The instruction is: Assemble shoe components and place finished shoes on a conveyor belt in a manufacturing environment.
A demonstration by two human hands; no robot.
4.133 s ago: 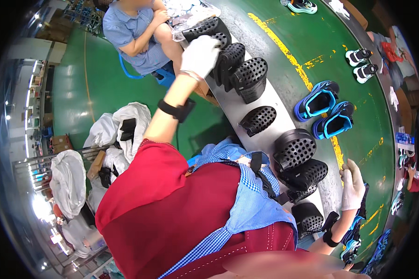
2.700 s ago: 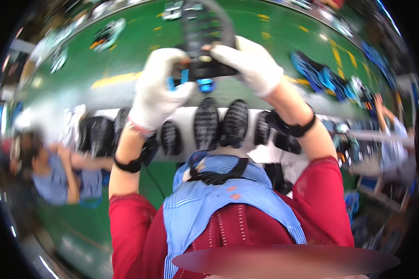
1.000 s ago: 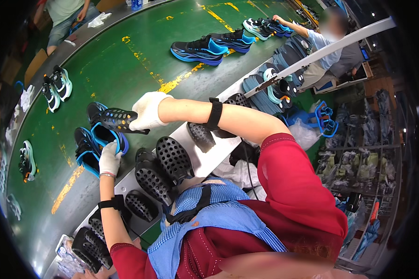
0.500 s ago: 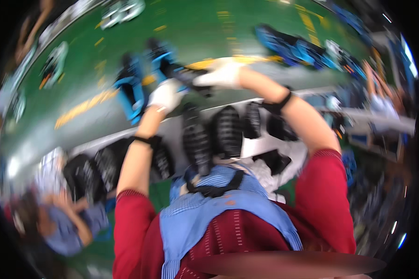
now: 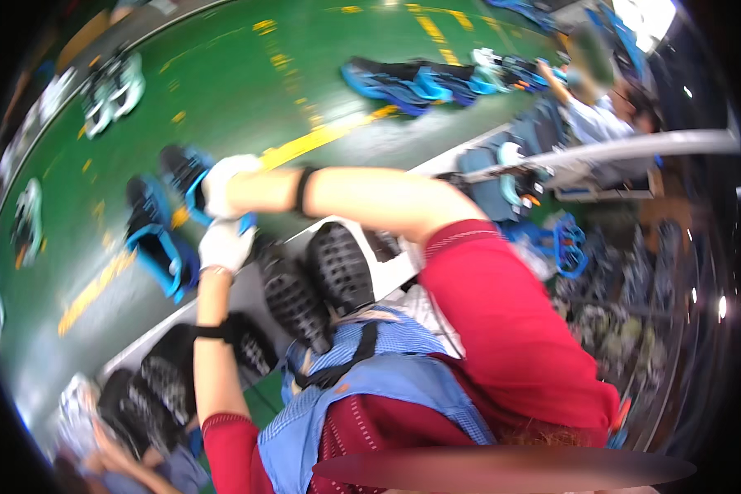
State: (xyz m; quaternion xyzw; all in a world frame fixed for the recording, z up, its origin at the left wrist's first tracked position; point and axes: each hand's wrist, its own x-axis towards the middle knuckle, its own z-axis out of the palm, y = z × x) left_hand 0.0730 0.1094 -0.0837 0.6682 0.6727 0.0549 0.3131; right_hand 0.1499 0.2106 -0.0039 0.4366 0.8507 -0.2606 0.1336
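Note:
Both my hands wear white gloves and meet at a black and blue shoe [image 5: 186,171] on the green surface. My right hand [image 5: 229,184] is closed over the shoe's opening, its forearm stretched leftward across my front. Just below it, my left hand [image 5: 225,245] is closed at the shoe's heel end, where a bit of blue shows between the gloves. The fingertips are hidden and somewhat blurred. Left of this shoe lies a second black and blue shoe [image 5: 158,235], which neither hand touches.
Black shoe-shaped pieces with gridded faces [image 5: 340,265] line the near grey edge. More blue and black shoes [image 5: 412,82] lie farther right, with pale shoes [image 5: 114,92] at far left. A person [image 5: 609,111] sits at the right; another person's arm [image 5: 119,461] shows at lower left.
My right hand has swung left, from beside the dark piece it was at, onto the shoe. My left hand has closed in beside it. The whole view has shifted, showing more of the right side.

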